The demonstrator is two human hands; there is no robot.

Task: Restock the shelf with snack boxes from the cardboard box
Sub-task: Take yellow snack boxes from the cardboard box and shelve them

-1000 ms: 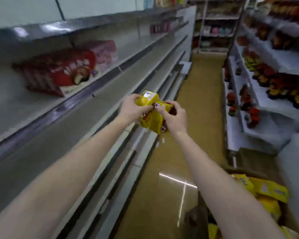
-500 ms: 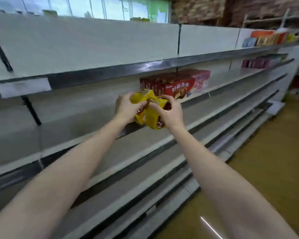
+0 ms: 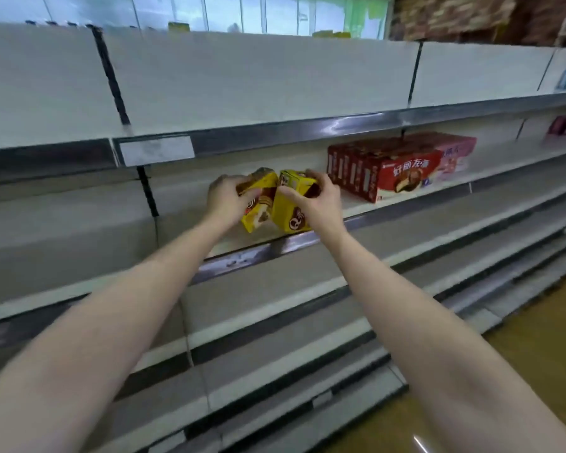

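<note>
Two yellow snack boxes sit side by side at the front of the second shelf [image 3: 389, 207]. My left hand [image 3: 224, 201] grips the left yellow box [image 3: 258, 210], which leans to the left. My right hand [image 3: 321, 204] grips the right yellow box [image 3: 291, 207] from its right side, thumb across the front. The two boxes touch near their tops. Their lower edges are at the shelf's front lip; I cannot tell if they rest on it. The cardboard box is out of view.
A row of red snack boxes [image 3: 402, 174] stands on the same shelf just right of my hands, with pink boxes [image 3: 455, 155] behind them. A metal price rail [image 3: 258, 253] runs along the shelf edge. Lower shelves [image 3: 275, 322] step out toward me. Yellow floor [image 3: 536, 348] lies at right.
My view swung from the aisle to face the shelf. Both hands carried the two yellow boxes forward and down to the shelf's front edge, left of the red boxes.
</note>
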